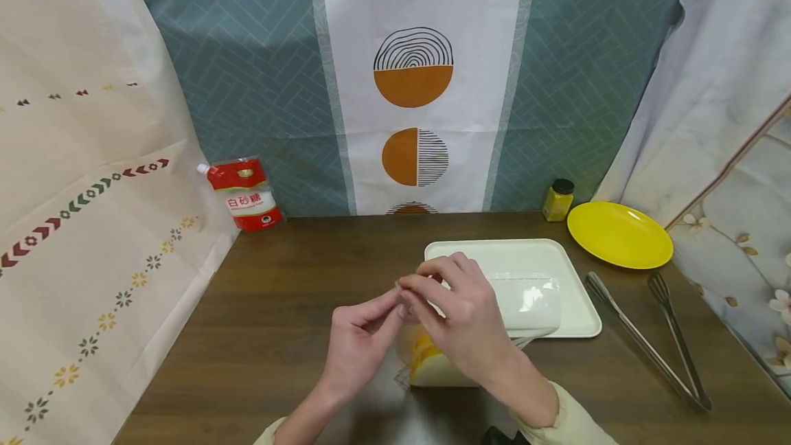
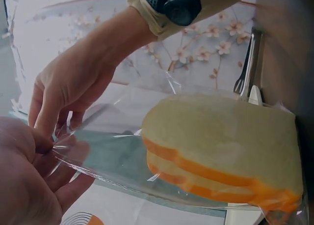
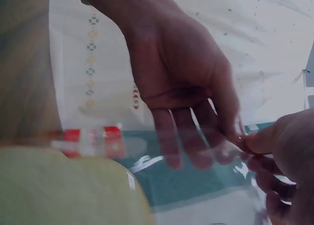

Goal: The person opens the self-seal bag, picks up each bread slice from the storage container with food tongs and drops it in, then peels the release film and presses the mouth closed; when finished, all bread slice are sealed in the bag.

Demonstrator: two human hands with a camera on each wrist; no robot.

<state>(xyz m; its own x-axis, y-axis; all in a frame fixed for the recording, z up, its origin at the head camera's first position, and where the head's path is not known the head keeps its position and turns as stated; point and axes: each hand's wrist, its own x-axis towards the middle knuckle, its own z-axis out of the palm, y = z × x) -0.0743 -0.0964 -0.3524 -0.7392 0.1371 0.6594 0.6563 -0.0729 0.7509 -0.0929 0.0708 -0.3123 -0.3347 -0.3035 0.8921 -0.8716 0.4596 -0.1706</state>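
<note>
A clear plastic bag (image 2: 110,149) holds thick pale bread slices (image 2: 223,141) with orange edges. The bread (image 1: 441,371) stands low over the table below my hands in the head view, partly hidden by the right hand. My left hand (image 1: 364,345) pinches the bag's gathered top between thumb and finger. Meeting it there, my right hand (image 1: 463,311) also pinches the plastic with thumb and fingertips. In the right wrist view the fingers of the left hand (image 3: 181,77) show through the film. Exactly how the bag's top is folded or tied is hidden.
Behind the right hand lies a white tray (image 1: 583,321), bearing a shiny translucent item (image 1: 534,304). Metal tongs (image 1: 645,345) lie at the right, near a yellow plate (image 1: 620,235) and a black-capped yellow jar (image 1: 558,201). A red-and-white sugar pouch (image 1: 247,198) stands back left.
</note>
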